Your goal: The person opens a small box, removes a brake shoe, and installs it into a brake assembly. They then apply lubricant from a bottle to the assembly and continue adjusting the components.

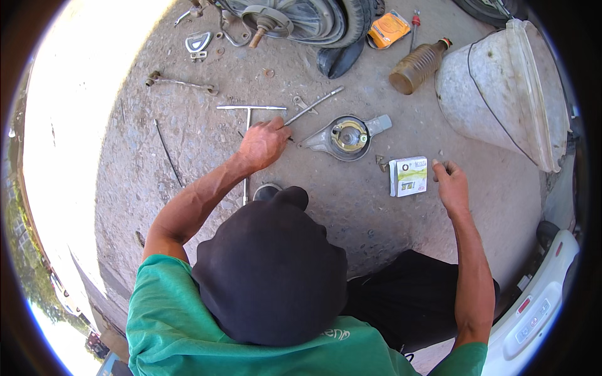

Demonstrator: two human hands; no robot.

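Observation:
My left hand (265, 143) is low over the ground, across the shaft of a T-handle wrench (251, 108). A thin metal rod (315, 105) reaches out from by its fingers; I cannot tell whether they grip it. Right of that hand lies a drum brake plate (324, 140) with curved brake shoes (361, 130) on it. A flat metal link (301, 102) lies partly behind the rod. My right hand (451, 181), its fingers curled, is just right of a white and green printed box (408, 176). Whether it holds anything small is hidden. Small metal pieces (382, 163) lie beside the box.
A wheel (301, 21) stands ahead. To the right are a brown plastic bottle (418, 68), a dirty white bucket (494, 89), an orange packet (389, 29) and a red-handled screwdriver (415, 28). A socket wrench (181, 82) and a thin dark rod (168, 152) lie left.

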